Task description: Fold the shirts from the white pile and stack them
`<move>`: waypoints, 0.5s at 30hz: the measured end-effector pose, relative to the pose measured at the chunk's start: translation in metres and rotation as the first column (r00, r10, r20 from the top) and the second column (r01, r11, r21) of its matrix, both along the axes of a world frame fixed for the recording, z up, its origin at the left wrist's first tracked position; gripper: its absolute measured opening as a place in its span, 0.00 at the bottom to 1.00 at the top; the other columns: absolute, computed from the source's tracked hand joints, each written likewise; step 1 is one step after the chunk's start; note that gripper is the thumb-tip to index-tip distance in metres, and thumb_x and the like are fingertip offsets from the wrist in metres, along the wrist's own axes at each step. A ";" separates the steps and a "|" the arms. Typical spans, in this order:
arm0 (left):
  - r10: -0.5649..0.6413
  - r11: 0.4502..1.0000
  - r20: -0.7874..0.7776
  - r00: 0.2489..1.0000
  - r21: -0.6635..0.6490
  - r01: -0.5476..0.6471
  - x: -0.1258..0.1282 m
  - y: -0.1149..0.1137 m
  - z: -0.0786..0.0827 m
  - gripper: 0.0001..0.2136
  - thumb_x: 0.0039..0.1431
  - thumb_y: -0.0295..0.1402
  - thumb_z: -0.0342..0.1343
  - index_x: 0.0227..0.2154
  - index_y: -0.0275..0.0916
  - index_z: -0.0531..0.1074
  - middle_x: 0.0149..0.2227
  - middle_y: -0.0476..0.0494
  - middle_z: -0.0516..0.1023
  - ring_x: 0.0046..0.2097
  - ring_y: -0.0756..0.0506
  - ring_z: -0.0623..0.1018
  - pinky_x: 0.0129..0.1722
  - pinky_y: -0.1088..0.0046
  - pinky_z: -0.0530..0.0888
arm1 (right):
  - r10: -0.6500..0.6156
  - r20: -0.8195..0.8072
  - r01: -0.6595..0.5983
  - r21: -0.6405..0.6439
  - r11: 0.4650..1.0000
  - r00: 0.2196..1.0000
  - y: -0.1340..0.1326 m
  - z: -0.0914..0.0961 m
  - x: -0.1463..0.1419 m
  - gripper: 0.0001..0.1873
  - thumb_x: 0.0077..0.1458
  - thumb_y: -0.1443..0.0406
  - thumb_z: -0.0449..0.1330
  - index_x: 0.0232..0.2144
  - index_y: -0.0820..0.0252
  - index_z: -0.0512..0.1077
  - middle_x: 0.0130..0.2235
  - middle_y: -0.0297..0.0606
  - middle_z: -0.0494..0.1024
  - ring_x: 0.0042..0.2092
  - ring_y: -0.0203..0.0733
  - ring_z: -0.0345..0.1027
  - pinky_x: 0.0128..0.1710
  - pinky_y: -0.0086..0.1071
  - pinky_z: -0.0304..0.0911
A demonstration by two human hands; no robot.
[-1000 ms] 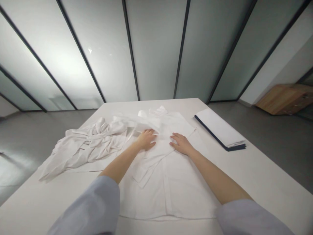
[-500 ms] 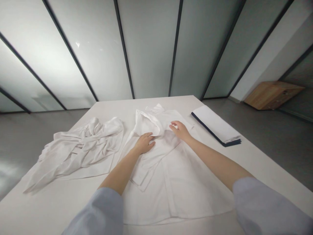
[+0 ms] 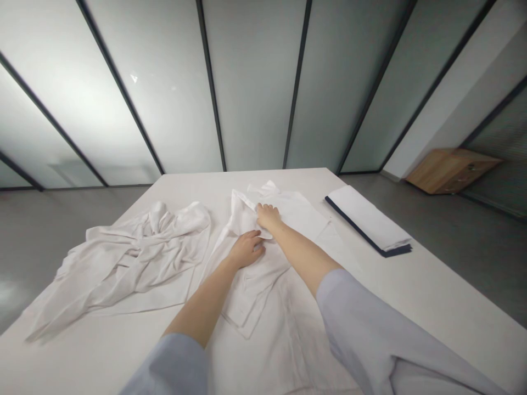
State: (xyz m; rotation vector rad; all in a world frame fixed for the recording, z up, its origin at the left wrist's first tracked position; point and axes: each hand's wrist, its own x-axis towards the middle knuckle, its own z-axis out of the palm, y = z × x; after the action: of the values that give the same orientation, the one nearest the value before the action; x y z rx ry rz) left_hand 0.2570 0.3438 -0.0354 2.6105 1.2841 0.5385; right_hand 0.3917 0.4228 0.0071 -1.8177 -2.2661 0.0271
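Note:
A white shirt (image 3: 304, 219) lies spread on the table, its collar at the far end and part of it folded over in the middle. My right hand (image 3: 269, 216) reaches across to the raised fold, fingers curled down over the cloth and closed on its edge. Just nearer and to the left, my left hand (image 3: 246, 249) rests on the shirt beside that fold. Its thumb is apart from the fingers, and the fingertips touch the fabric. The right forearm and sleeve hide part of the shirt's lower right side.
A crumpled heap of white cloth (image 3: 144, 252) lies on the left of the table (image 3: 197, 181). Folded white cloth (image 3: 366, 216) sits over a dark blue layer (image 3: 395, 251) near the right edge. Beyond stand frosted glass panels (image 3: 251, 82) and a wooden cabinet (image 3: 448, 170).
My right hand has moved left from above the shirt onto the raised fold and closed on it. The left hand has stayed nearly in place. The view has shifted slightly.

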 end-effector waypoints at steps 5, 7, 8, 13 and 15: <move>0.011 1.000 -0.010 1.000 -0.007 -0.012 0.001 -0.001 0.000 0.16 0.60 0.35 0.50 0.48 0.40 0.76 0.58 0.41 0.70 0.60 0.43 0.68 0.61 0.65 0.62 | -0.115 -0.101 0.114 -0.013 0.993 0.988 0.012 0.008 0.012 0.16 0.61 0.69 0.45 0.45 0.63 0.69 0.43 0.49 0.77 0.46 0.47 0.70 0.46 0.38 0.63; 0.018 1.000 -0.006 1.000 -0.014 -0.018 0.001 0.000 -0.001 0.16 0.60 0.35 0.50 0.48 0.40 0.75 0.58 0.41 0.70 0.60 0.43 0.68 0.61 0.64 0.62 | -0.165 -0.207 0.173 0.024 0.985 0.964 0.016 0.015 0.027 0.19 0.62 0.69 0.40 0.48 0.64 0.67 0.45 0.49 0.76 0.47 0.46 0.70 0.45 0.35 0.64; 0.023 1.000 0.000 1.000 -0.018 -0.023 0.001 0.000 -0.001 0.16 0.60 0.35 0.49 0.48 0.40 0.75 0.58 0.41 0.71 0.60 0.43 0.68 0.61 0.64 0.63 | -0.183 -0.300 0.208 0.051 0.977 0.936 0.015 0.017 0.038 0.20 0.61 0.69 0.39 0.49 0.65 0.66 0.46 0.48 0.75 0.48 0.44 0.69 0.46 0.34 0.64; 0.085 0.996 0.111 0.990 -0.024 -0.083 -0.001 0.002 0.003 0.15 0.55 0.28 0.50 0.45 0.39 0.73 0.52 0.41 0.74 0.54 0.43 0.72 0.57 0.65 0.67 | -0.115 -0.876 0.372 0.077 0.925 0.468 -0.031 -0.008 0.122 0.19 0.54 0.60 0.49 0.48 0.60 0.65 0.42 0.41 0.76 0.43 0.45 0.71 0.40 0.35 0.68; 0.152 0.988 0.166 0.974 -0.016 -0.151 -0.003 0.003 0.006 0.18 0.52 0.26 0.50 0.47 0.38 0.70 0.49 0.40 0.74 0.52 0.44 0.73 0.54 0.66 0.69 | -0.092 -0.946 0.366 0.030 0.930 0.311 -0.062 -0.023 0.159 0.23 0.50 0.59 0.55 0.49 0.57 0.64 0.42 0.39 0.76 0.41 0.45 0.72 0.36 0.36 0.70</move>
State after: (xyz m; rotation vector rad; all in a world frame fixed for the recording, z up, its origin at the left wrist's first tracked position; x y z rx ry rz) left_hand 0.2544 0.3465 -0.0291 2.4174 1.4333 0.7622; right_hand 0.5506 0.3609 -0.0164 -1.3587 -1.0741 0.5792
